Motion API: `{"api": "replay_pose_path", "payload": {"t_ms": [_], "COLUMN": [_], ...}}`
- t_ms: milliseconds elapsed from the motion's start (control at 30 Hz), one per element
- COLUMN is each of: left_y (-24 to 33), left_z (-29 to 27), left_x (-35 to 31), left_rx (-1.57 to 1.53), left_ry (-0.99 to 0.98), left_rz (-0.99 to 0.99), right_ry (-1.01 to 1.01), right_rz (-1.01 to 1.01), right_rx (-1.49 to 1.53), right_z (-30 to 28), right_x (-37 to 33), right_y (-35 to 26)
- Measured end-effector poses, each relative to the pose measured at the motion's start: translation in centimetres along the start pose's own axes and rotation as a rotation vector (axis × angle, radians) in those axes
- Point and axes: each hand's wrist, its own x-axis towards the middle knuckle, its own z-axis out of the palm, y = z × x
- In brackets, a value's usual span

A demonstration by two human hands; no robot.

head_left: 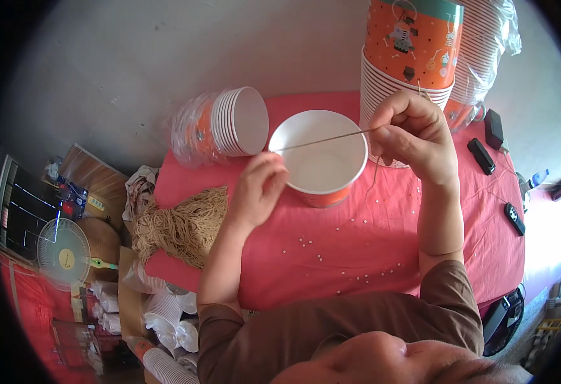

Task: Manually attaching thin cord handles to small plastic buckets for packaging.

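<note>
A thin brown string (325,140) is stretched taut between my two hands, above the mouth of a white-lined paper bucket (325,198). My left hand (260,192) pinches one end of the string near the bucket's left rim. Higher up on the right, my right hand (415,137) grips it between thumb and forefinger. A loose tail of string dangles from that hand to the right of the bucket. The upright bucket has an orange outside and a white rim, and nothing shows inside it but the string crossing above. Left of my left forearm lies a thick hank of tan string (187,224).
Tall nested orange buckets (415,41) stand behind my right hand, with a plastic-wrapped stack (485,45) beside them. Another wrapped stack (200,128) lies sideways at left. Small white bits dot the pink tablecloth (331,256). Black devices (480,155) sit at the right edge.
</note>
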Motion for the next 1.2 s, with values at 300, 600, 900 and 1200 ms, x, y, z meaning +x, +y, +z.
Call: {"api": "replay_pose_path", "payload": {"t_ms": [300, 600, 900, 1200], "left_y": [-5.2, 4.0, 4.3, 3.9], "left_z": [-0.6, 1.2, 3.7, 3.2], "left_x": [3.7, 0.7, -0.2, -0.8], "left_rx": [0.01, -0.928, -1.223, -1.207], "left_ry": [0.345, -0.106, -0.284, -0.249], "left_rz": [-0.128, -0.268, -0.445, -0.472], "right_ry": [-0.069, -0.088, -0.092, -0.061], "right_rz": [-0.021, 0.074, 0.022, -0.008], "right_rx": [0.205, 0.224, 0.413, 0.405], "right_z": [0.4, 2.0, 2.0, 1.0], "right_x": [0.3, 1.1, 1.4, 1.8], "right_y": [0.6, 3.0, 4.0, 4.2]}}
